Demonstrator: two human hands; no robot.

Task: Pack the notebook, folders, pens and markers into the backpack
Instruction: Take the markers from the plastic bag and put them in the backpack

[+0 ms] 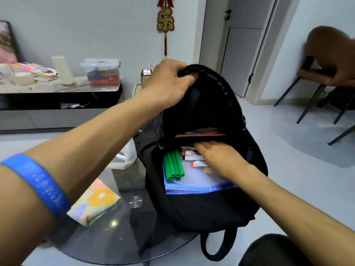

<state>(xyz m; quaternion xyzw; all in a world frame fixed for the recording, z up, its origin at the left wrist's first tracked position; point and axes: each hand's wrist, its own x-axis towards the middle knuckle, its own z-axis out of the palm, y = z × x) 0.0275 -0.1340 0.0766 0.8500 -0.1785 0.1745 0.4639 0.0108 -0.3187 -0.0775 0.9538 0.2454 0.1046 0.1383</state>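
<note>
Blue rubber wristband (41, 184), lettering unreadable, rings my left arm, whose hand (169, 83) has its grip clenched on the black fabric backpack (221, 204), while my right hand (221, 158) lies spread on white red-capped markers (192, 157).

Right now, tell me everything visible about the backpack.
The backpack is black, fabric by its look, standing on a dark glass table with its main compartment open. The left hand holds its top up; the right hand reaches inside among markers, green pens and blue folders. A strap loop hangs below.
</note>
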